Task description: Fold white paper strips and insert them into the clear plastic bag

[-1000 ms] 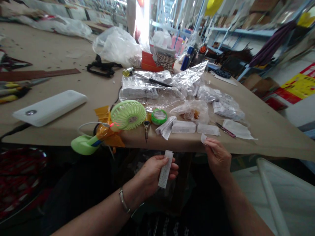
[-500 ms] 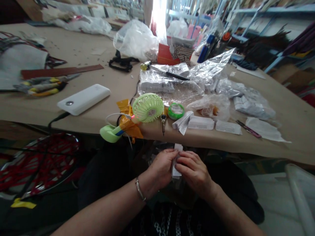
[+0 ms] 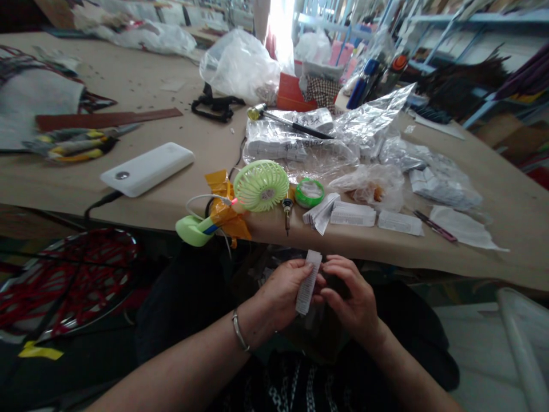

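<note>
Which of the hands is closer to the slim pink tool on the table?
Right. The right hand is left of the slim pink tool and nearer the wearer; the left hand, holding a printed strip, is farther left.

One head-worn view, facing forward and down from above the lap, left hand (image 3: pixel 285 289) and right hand (image 3: pixel 354 297) close at lower centre, table (image 3: pixel 214 143) stretching away beyond, shelves (image 3: pixel 472 16) far off at upper right

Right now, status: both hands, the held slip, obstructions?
Left hand gripping printed white slip. Right hand open close by, nothing visibly held. More slips on table ahead; nothing visibly blocking.
</note>
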Tool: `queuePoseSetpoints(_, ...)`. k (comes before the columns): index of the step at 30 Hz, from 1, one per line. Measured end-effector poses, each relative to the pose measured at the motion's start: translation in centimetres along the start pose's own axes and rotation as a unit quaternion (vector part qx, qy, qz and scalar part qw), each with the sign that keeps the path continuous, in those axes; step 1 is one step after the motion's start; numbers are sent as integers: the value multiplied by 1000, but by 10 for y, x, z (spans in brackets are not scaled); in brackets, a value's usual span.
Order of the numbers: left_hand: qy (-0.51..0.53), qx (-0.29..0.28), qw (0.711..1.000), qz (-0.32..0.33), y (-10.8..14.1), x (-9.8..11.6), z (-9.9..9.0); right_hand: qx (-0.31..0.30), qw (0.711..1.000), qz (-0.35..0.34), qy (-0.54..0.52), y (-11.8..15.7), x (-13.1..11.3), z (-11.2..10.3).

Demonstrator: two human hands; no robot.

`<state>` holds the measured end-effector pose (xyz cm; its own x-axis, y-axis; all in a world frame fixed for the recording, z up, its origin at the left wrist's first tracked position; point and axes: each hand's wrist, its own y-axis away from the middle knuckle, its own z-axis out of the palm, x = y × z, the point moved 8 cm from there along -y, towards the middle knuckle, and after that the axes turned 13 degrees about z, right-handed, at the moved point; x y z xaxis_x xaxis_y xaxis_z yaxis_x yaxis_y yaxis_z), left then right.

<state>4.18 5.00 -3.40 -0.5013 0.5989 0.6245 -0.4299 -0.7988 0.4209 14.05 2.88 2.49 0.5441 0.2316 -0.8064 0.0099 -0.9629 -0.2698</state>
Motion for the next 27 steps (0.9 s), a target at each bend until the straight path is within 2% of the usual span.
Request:
queuePoseSetpoints(2, -19, -30, 999, -30, 4, -3, 4, -29, 985, 129, -107, -6, 26, 0)
queuePoseSetpoints(3, -26, -45, 998, -44, 6, -5, 6, -72, 965, 185, -170, -7, 37, 7)
queuePoseSetpoints(5, -32, -74, 995, -62, 10, -9, 10, -183, 898, 267, -297, -5, 50, 27)
queuePoseSetpoints(7, -37, -92, 993, -70, 12, -13, 11, -259, 827, 315, -388, 0, 55, 42)
queuePoseSetpoints(8, -40, -99, 992, -69, 13, -14, 11, -279, 801, 328, -416, 2, 57, 47)
queuePoseSetpoints(9, -45, -104, 991, -66, 13, -14, 10, -289, 784, 335, -435, 3, 58, 51)
queuePoseSetpoints(11, -57, -113, 990, -56, 13, -15, 9, -291, 770, 335, -459, 3, 58, 54)
queuePoseSetpoints(17, -90, -135, 985, -64, 15, -20, 8, -297, 756, 335, -477, 0, 49, 56)
queuePoseSetpoints(21, -98, -126, 985, -71, 15, -21, 7, -306, 771, 331, -450, -1, 46, 54)
queuePoseSetpoints(24, -90, -110, 988, -59, 14, -17, 5, -284, 807, 314, -411, -3, 47, 48)
queuePoseSetpoints(27, -83, -92, 991, -46, 12, -11, 2, -207, 872, 281, -343, -7, 48, 34)
